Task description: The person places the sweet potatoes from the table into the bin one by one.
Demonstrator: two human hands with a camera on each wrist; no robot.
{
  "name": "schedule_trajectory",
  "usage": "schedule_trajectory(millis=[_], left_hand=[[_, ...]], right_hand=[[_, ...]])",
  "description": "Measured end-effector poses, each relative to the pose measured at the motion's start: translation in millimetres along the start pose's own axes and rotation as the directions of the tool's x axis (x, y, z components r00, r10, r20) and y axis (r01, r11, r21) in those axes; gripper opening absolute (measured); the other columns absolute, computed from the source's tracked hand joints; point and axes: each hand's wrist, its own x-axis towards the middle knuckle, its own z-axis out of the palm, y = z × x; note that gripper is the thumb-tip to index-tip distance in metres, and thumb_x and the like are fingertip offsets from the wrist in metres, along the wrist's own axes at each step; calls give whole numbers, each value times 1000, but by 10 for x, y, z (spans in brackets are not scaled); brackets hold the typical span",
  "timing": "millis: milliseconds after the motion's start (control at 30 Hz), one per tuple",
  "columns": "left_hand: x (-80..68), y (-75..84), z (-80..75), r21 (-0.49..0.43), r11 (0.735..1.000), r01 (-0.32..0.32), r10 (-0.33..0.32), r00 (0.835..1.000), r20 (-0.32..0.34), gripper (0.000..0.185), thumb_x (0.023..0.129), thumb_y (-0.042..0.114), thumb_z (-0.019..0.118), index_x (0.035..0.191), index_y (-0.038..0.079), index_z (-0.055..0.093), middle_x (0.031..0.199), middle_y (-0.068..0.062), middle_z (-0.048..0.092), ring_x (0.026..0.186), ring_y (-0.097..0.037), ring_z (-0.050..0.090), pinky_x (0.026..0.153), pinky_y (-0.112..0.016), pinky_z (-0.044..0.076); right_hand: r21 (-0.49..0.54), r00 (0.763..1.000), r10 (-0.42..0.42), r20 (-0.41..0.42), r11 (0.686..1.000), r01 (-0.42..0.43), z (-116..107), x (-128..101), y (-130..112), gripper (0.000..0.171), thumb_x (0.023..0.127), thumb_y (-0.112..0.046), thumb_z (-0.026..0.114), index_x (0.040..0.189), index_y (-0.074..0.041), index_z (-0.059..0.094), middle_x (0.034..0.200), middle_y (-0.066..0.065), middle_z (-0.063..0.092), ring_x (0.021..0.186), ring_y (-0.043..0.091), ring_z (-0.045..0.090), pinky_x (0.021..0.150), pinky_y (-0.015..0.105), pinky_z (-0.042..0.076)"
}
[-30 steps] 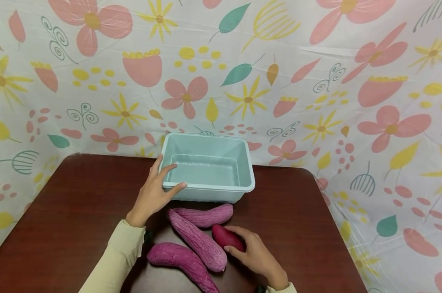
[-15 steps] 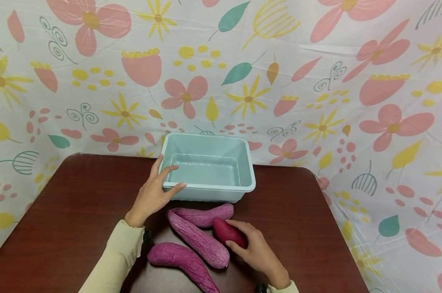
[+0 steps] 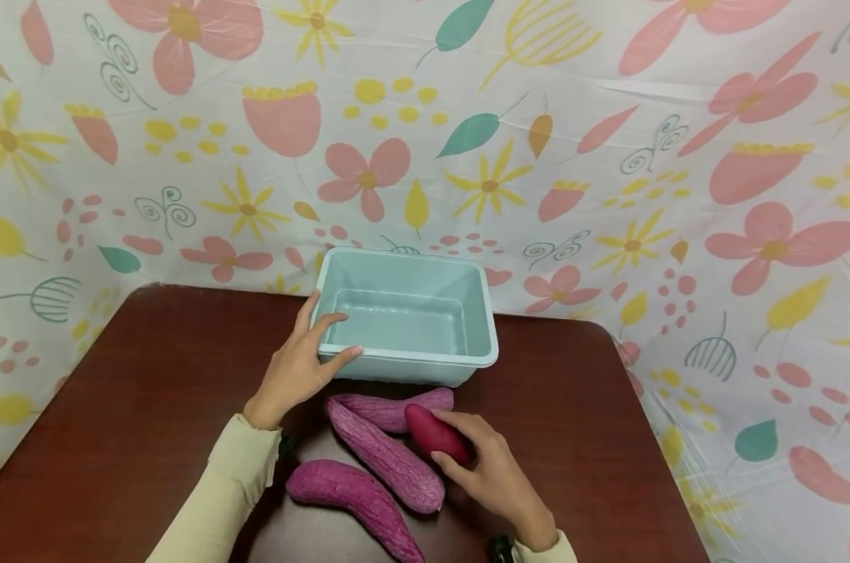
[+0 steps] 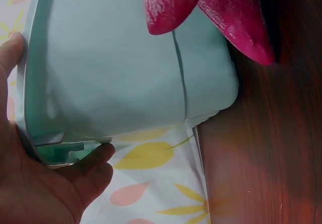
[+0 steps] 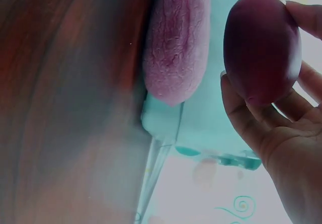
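My left hand (image 3: 292,379) holds the near left corner of a light-blue plastic basin (image 3: 405,369), its thumb and fingers at the rim. The basin's inside is bare. My right hand (image 3: 496,473) grips a smooth dark-red oblong vegetable (image 3: 437,435) with a tapered end, thumb on one side and fingers on the other. In the right wrist view this vegetable (image 5: 261,48) is up off the table. Three long wrinkled purple eggplants lie before the basin: a back eggplant (image 3: 389,412), a middle eggplant (image 3: 389,461) slanting across it at one end, and a curved front eggplant (image 3: 350,493).
The dark brown wooden table (image 3: 164,375) carries everything. A white flower-printed cloth (image 3: 206,172) hangs close behind the basin and along both sides. The back eggplant lies right in front of the basin's near wall.
My right hand has lifted the dark-red vegetable and brought it a little toward the basin, so it overlaps the back eggplant. My left hand stays at the rim.
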Motion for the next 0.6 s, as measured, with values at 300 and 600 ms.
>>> schedule_trajectory(millis=[300, 600], left_hand=[[-15, -11, 12, 4, 1000, 12, -12, 1000, -2, 61, 93, 59, 64, 143, 27, 52, 172, -7, 6, 105, -32, 69, 52, -30, 42], [19, -22, 22, -15, 1000, 4, -5, 1000, -21, 59, 92, 59, 64, 141, 27, 54, 172, -5, 7, 112, -37, 66, 53, -31, 43]], right_hand=[[-17, 1000, -28, -11, 999, 28, -49, 48, -24, 56, 84, -13, 82, 136, -19, 61, 124, -1, 67, 107, 11, 63, 82, 29, 56], [16, 997, -81, -15, 997, 81, -110, 171, -39, 53, 86, -13, 80, 136, -18, 61, 126, 3, 67, 111, 15, 63, 87, 27, 55]])
